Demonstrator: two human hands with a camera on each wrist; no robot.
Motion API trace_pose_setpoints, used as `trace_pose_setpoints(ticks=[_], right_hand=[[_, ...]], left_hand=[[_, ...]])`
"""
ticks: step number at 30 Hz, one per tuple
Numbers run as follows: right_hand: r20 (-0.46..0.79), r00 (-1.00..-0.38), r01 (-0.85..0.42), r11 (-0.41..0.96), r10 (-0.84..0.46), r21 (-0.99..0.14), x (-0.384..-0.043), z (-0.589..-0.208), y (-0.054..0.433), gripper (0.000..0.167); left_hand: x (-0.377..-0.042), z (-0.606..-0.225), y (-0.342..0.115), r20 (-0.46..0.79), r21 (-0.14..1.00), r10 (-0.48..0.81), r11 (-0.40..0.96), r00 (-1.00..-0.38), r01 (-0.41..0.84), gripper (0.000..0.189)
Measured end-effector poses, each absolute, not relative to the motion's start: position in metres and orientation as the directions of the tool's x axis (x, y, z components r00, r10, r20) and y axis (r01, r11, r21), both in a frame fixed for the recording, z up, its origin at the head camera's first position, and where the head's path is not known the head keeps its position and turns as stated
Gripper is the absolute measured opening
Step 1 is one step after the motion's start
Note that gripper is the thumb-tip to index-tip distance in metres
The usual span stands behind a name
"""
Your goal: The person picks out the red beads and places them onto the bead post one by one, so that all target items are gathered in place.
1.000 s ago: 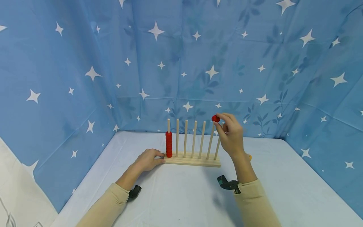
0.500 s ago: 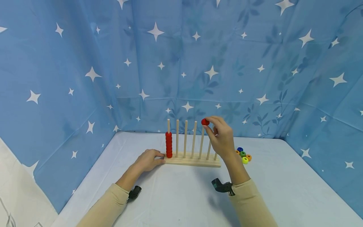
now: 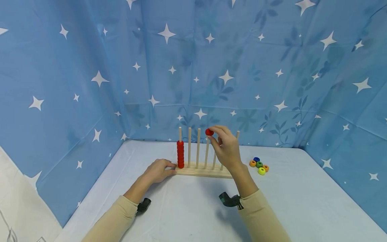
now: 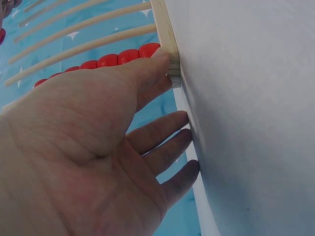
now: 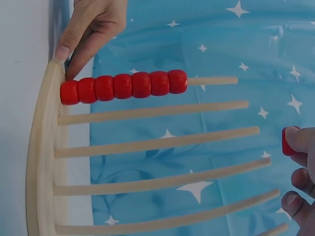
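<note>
A wooden bead rack (image 3: 202,172) with several upright pegs stands on the table. Its leftmost peg carries a stack of red beads (image 3: 180,154), whose top leaves the peg's tip bare. My left hand (image 3: 158,170) grips the left end of the base, thumb in front and index finger behind; in the left wrist view its other fingers (image 4: 167,150) are spread. My right hand (image 3: 228,151) pinches another red bead (image 3: 209,132) between thumb and fingertips, up near the tips of the middle pegs. In the right wrist view this bead (image 5: 288,141) is apart from the pegs.
Several loose beads lie right of the rack: a blue bead (image 3: 256,159), a green bead (image 3: 259,164), a yellow bead (image 3: 261,171) and orange ones. A white cloth covers the table (image 3: 187,208). Blue star-patterned curtain (image 3: 193,67) hangs behind and at the sides.
My right hand has moved left with the red bead, from the right-hand pegs to the middle ones, and slightly lower. The loose beads have come into view. My left hand stays put.
</note>
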State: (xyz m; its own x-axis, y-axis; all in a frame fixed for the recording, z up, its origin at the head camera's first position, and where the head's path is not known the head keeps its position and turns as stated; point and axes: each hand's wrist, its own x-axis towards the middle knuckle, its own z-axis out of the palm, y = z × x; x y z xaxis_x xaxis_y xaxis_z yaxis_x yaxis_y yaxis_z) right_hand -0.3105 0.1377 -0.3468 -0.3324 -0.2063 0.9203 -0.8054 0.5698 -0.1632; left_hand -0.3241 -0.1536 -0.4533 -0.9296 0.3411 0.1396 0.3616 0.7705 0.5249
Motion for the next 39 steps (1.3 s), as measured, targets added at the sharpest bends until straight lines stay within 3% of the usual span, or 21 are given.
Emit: trace_pose_setpoints(ticks=[28,39], right_hand=[[0.924,-0.332,-0.818,0.547,-0.191,-0.18,-0.315,-0.332,0.098,0.025],[0.902,-0.387,-0.809,0.54,-0.193,-0.231,-0.312,-0.325,0.083,0.024]], left_hand=[[-0.321,-0.45,-0.152,0.142,0.527,0.344,0.768,-0.928,0.365,0.03],[-0.321,-0.45,-0.153,0.131,0.523,0.336,0.776,-0.933,0.353,0.031]])
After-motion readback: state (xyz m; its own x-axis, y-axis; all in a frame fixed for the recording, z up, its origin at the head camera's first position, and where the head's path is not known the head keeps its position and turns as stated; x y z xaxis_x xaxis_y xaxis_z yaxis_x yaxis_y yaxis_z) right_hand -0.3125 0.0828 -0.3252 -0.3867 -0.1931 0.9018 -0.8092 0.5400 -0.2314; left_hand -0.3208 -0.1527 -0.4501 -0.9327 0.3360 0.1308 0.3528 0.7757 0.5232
